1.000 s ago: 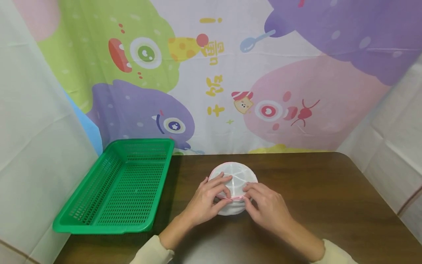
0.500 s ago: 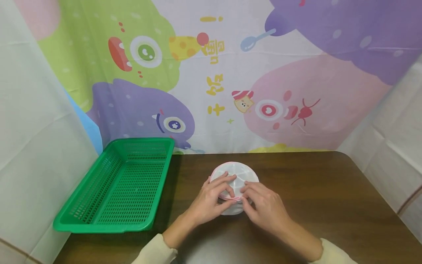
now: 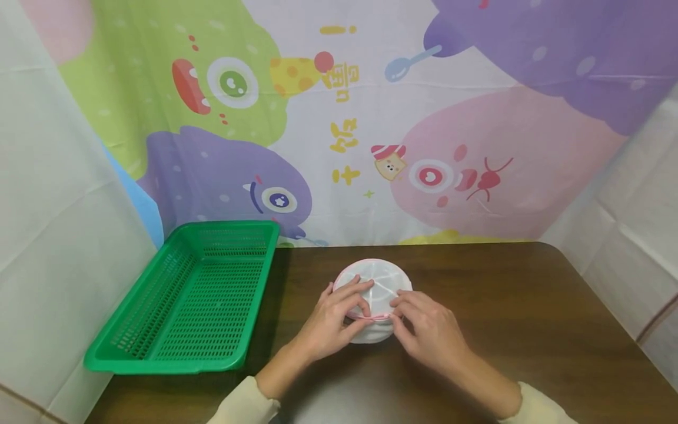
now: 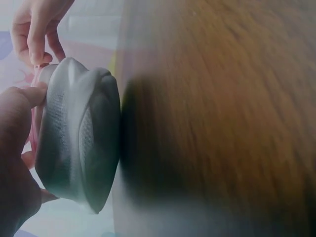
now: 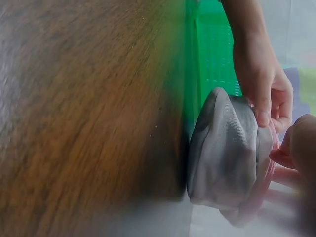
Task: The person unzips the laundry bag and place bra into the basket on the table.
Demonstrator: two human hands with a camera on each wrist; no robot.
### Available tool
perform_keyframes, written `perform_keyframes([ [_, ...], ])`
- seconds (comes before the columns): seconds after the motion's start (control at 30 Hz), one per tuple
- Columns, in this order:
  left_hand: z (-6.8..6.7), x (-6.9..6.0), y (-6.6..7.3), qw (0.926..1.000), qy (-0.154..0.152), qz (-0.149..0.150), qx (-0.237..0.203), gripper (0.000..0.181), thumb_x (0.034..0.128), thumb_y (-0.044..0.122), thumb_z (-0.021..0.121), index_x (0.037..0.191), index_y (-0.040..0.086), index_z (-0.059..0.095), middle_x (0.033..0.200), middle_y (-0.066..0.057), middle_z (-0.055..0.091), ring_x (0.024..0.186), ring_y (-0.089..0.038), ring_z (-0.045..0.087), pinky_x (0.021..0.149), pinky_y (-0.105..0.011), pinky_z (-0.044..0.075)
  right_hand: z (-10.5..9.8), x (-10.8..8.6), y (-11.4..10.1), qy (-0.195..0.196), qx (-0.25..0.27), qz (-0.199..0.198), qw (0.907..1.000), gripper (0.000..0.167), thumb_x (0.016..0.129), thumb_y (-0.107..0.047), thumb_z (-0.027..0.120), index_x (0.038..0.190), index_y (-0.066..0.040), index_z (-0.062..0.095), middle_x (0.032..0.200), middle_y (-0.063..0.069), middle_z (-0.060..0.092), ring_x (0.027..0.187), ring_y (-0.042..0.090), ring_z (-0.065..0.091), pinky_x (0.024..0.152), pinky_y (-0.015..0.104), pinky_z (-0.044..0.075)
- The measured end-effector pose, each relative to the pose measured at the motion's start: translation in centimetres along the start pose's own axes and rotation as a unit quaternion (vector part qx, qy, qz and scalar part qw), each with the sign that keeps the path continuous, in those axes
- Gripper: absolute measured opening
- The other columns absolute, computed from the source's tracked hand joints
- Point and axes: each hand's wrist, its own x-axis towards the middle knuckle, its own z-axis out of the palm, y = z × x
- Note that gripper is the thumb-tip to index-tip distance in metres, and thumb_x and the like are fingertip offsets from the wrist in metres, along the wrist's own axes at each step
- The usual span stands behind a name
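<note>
A round white mesh pouch (image 3: 382, 280) with pink edging stands on the table. My left hand (image 3: 333, 318) pinches the pink edging at its near side with thumb and forefinger, other fingers spread over the top. Close beside it, my right hand (image 3: 429, 330) pinches the edging's right part. In the left wrist view the pouch's creased grey-white side (image 4: 74, 133) faces the camera, the right hand (image 4: 39, 29) beyond. The right wrist view shows the pouch (image 5: 227, 153) between the left hand (image 5: 261, 79) and the right hand (image 5: 301, 148).
A green perforated basket (image 3: 246, 330) stands on the left of the brown wooden table (image 3: 508, 306). Behind the table hangs a cloth (image 3: 360, 218) with cartoon figures, and pale cloth walls (image 3: 635, 194) rise on both sides.
Both hands and the pouch shifted slightly right, then back left. Both hands still hold the pink edging.
</note>
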Motion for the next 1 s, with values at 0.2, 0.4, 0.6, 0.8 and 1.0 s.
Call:
perform_keyframes([
  [0.2,-0.13,-0.17,-0.09,1.0000,0.000,-0.006,0.000,0.018,0.0983,0.022,0.088,0.098,0.018,0.070,0.161,-0.010,0.070,0.159,-0.042,0.057,0.120,-0.092,0.035,-0.08,0.05,0.11,0.001,0.002,0.001,1.0000,0.009,0.082,-0.005,0.085,0.088,-0.010,0.080,0.103,0.002,0.085,0.105,0.026,0.083,0.078,0.044,0.070],
  [0.4,0.19,0.10,0.08,0.9999,0.006,-0.010,-0.006,0.021,0.0961,0.021,0.091,0.097,0.017,0.070,0.160,-0.011,0.070,0.158,-0.043,0.058,0.119,-0.092,0.036,-0.06,0.24,-0.20,0.007,0.004,-0.003,1.0000,0.009,0.082,-0.004,0.083,0.085,-0.011,0.077,0.100,0.002,0.085,0.105,0.026,0.084,0.076,0.042,0.069],
  [0.6,0.46,0.52,0.46,0.9998,0.019,-0.002,0.000,0.025,0.0929,0.019,0.094,0.092,0.017,0.069,0.158,-0.011,0.071,0.155,-0.044,0.062,0.115,-0.094,0.037,-0.03,0.61,-0.67,0.008,0.002,-0.006,0.9999,0.012,0.082,-0.003,0.081,0.082,-0.013,0.076,0.098,0.000,0.084,0.104,0.025,0.084,0.075,0.040,0.069],
  [0.8,0.45,0.55,0.45,0.9999,0.009,-0.009,-0.002,0.023,0.0939,0.019,0.092,0.093,0.018,0.069,0.159,-0.011,0.071,0.156,-0.043,0.060,0.117,-0.094,0.035,0.04,0.47,-0.54,0.008,-0.002,-0.001,1.0000,0.010,0.082,-0.003,0.082,0.083,-0.013,0.077,0.097,0.000,0.084,0.103,0.024,0.084,0.076,0.040,0.069],
  [1.0,0.07,0.13,0.13,0.9999,0.006,-0.012,0.002,0.022,0.0957,0.020,0.091,0.094,0.019,0.068,0.160,-0.011,0.070,0.157,-0.043,0.059,0.118,-0.094,0.034,-0.09,0.20,0.09,0.004,-0.010,0.006,0.9999,0.010,0.082,-0.006,0.085,0.087,-0.012,0.079,0.099,0.001,0.085,0.105,0.026,0.083,0.079,0.043,0.070],
])
